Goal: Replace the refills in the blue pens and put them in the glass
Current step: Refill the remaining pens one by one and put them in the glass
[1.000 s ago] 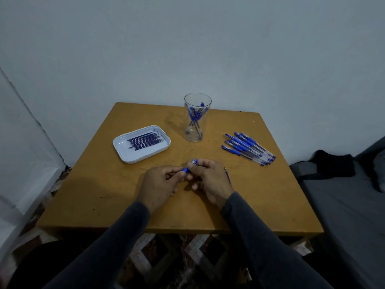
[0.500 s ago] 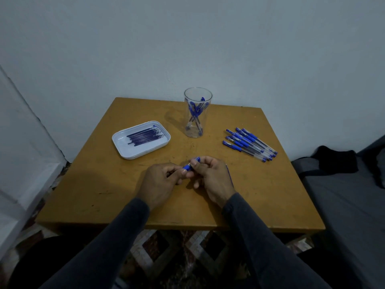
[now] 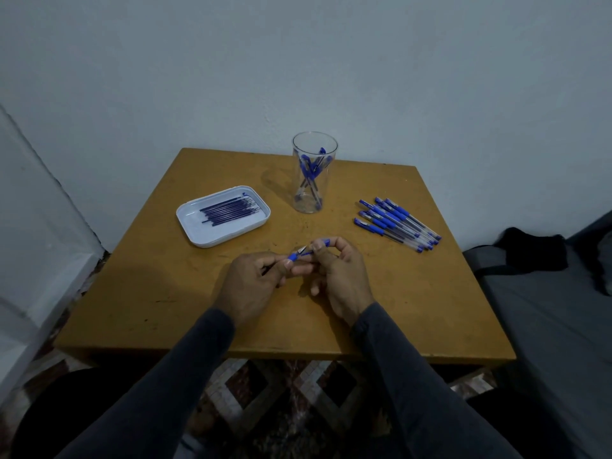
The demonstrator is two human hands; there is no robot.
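Note:
Over the middle of the wooden table [image 3: 165, 293], my left hand [image 3: 255, 283] pinches the blue grip end of a pen [image 3: 299, 255]. My right hand [image 3: 341, 276] pinches the other blue part of the same pen, a metal tip showing between the two hands. A clear glass [image 3: 313, 193] with several blue pens in it stands at the back centre. A white tray [image 3: 198, 233] of dark refills [image 3: 228, 208] lies back left. Several blue pens [image 3: 395, 223] lie in a row at the right.
A grey cushion or mattress [image 3: 546, 326] with a black cloth [image 3: 530, 250] sits right of the table. A white wall stands close behind, a white panel [image 3: 29, 260] on the left, patterned floor below the table's front edge.
The two hands have drawn slightly apart along the pen, and a metal tip now shows between them. The view has shifted a little.

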